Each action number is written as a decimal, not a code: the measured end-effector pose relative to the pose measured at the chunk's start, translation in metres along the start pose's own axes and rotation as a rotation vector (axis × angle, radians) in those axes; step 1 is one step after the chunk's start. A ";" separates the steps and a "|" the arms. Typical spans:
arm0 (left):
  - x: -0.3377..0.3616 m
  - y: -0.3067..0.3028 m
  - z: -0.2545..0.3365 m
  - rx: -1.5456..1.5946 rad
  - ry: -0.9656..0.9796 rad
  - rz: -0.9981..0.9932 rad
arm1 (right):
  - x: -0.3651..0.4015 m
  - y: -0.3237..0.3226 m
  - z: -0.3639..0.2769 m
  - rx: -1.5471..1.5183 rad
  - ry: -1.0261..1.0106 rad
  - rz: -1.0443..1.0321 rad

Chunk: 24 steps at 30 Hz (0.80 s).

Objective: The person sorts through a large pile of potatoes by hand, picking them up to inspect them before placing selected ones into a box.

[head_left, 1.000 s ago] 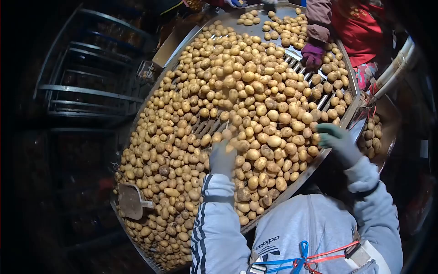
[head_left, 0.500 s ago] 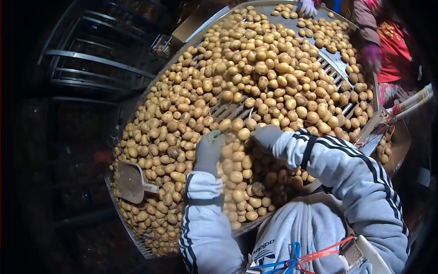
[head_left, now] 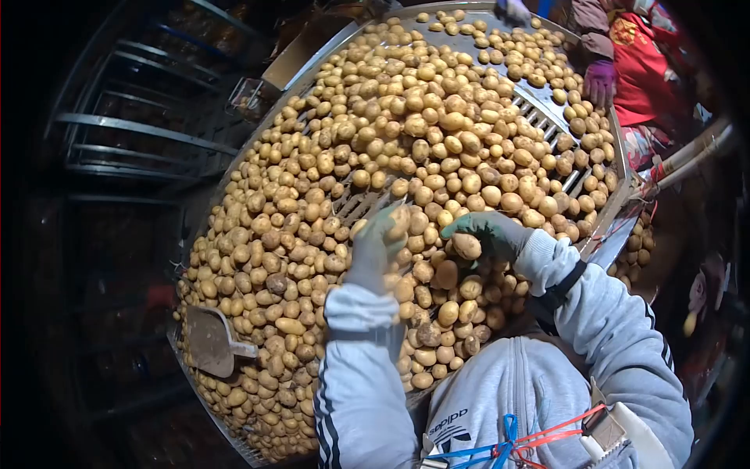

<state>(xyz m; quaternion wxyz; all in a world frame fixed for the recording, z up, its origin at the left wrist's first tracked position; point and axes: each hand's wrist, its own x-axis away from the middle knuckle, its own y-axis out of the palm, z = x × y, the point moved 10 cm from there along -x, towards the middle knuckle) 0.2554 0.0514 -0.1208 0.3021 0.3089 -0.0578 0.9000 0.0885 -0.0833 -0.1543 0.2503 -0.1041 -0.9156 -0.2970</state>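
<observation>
The right hand, in a green glove, has its fingers closed round a single potato, which it holds just above the near part of the heap that covers the slatted counter. The left hand, in a grey glove, sits close beside it on the heap. It is blurred, so I cannot tell whether its fingers are holding anything or only resting curled over the tubers. The held potato looks small, rounded and firm. It should be light enough for one hand, stiff under pressure and not fragile, though its thin skin could probably scuff or bruise if dropped on the metal bars. The dusty surface and the glove should give fair grip. The rounded shape can still roll out of a loose pinch, so a wrap across the widest part, thumb opposite the fingers, looks like the safest hold. Its neighbours lie loose and touching, and are likely to shift when one is lifted out. A scoop lies on the heap well to the left, and a co-worker's hand in a purple glove works at the far edge.
</observation>
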 end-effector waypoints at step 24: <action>0.131 -0.105 -0.078 -1.542 0.204 0.587 | 0.332 -0.310 -0.004 0.520 -0.145 0.595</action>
